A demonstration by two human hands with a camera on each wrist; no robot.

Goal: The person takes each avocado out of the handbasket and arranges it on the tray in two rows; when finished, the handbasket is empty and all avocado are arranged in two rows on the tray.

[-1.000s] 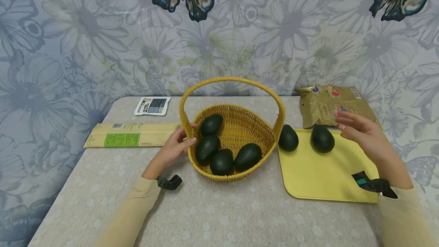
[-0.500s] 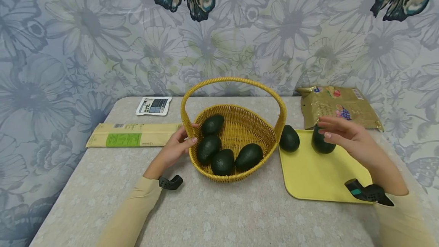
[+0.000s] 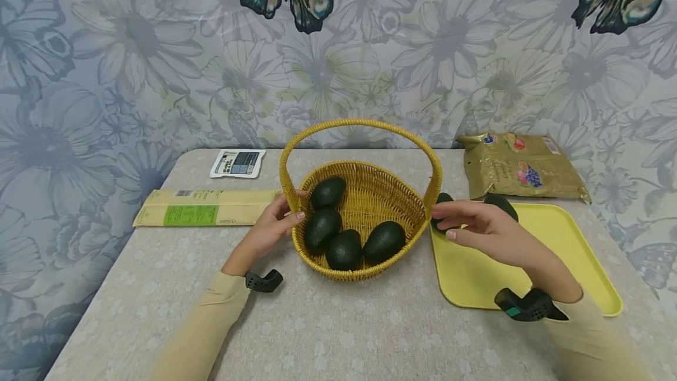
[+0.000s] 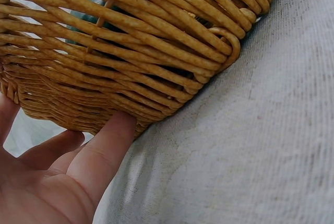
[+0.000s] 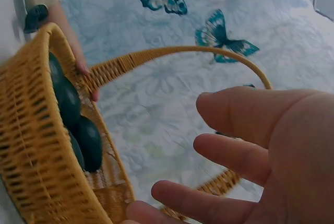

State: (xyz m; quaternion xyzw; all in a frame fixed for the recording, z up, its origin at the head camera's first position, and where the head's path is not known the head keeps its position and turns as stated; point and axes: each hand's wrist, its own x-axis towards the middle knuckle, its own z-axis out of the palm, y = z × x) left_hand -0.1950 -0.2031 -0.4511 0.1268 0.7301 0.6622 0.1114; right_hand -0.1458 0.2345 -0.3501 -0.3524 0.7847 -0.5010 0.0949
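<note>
A yellow wicker basket (image 3: 362, 193) with a tall handle stands mid-table, holding several dark green avocados (image 3: 322, 230) along its left and front sides. My left hand (image 3: 270, 228) grips its left edge at the handle's base, thumb and fingers spread around that spot; in the left wrist view, fingers (image 4: 104, 153) touch the woven outside. Over the yellow tray (image 3: 476, 281), my right hand (image 3: 486, 231) hovers with fingers loosely extended and nothing held. Two more avocados are partly hidden behind it: one (image 3: 443, 197) beside the basket, another (image 3: 502, 204) at the tray's back.
A gold packet (image 3: 523, 166) lies behind the tray. Left of the basket is a long flat cream-and-green package (image 3: 201, 207), with a small white pouch (image 3: 238, 163) farther back. The table meets a floral-patterned wall covering (image 3: 365, 63).
My right hand has moved left across the tray, past the farther avocado to the one beside the basket. My left hand and the basket have stayed in place.
</note>
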